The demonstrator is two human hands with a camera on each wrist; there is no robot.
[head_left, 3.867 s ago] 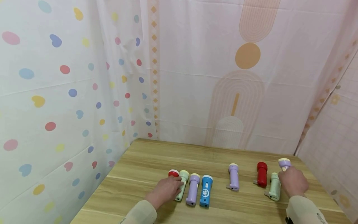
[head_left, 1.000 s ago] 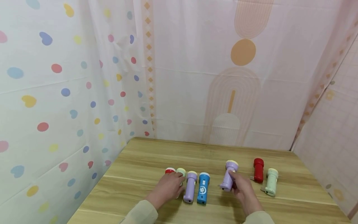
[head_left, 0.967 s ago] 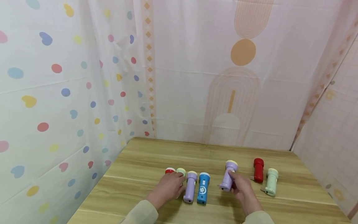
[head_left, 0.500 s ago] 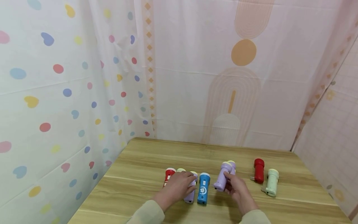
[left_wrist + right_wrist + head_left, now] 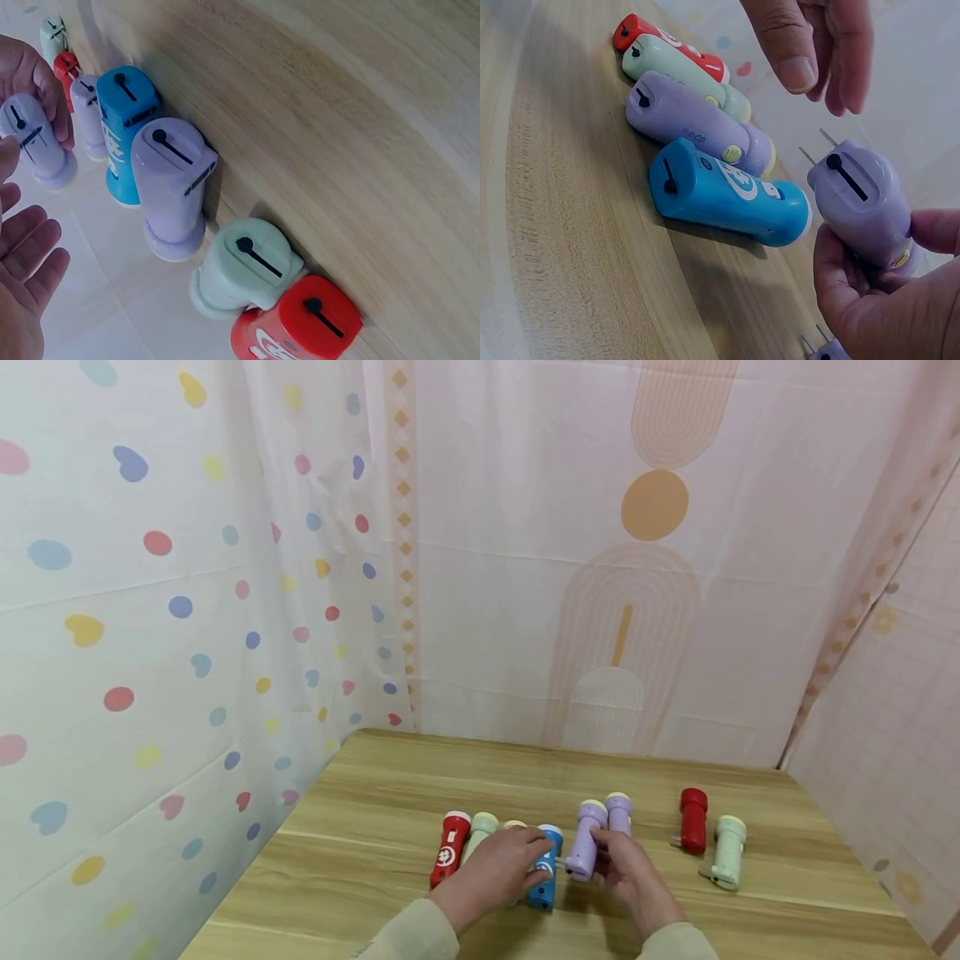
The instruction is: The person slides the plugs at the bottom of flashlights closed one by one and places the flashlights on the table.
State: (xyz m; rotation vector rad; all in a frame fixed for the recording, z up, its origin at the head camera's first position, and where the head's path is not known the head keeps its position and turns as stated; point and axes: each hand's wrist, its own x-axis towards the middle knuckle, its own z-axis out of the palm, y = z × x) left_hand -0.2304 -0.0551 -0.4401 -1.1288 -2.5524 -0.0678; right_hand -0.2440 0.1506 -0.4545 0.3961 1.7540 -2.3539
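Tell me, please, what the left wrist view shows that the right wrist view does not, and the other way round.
Only left wrist: the far red flashlight and, beyond it, the far green flashlight.

Only right wrist: yellow buttons on the row's purple flashlight and the held purple flashlight.

Both: the left hand, holding nothing; the right hand, gripping its purple flashlight; and the row's red, green, purple and blue flashlights on the wooden table.

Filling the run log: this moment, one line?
right hand: grips purple flashlight, prongs out | left hand: empty | row of four: red flashlight, green flashlight, lying purple flashlight, blue flashlight
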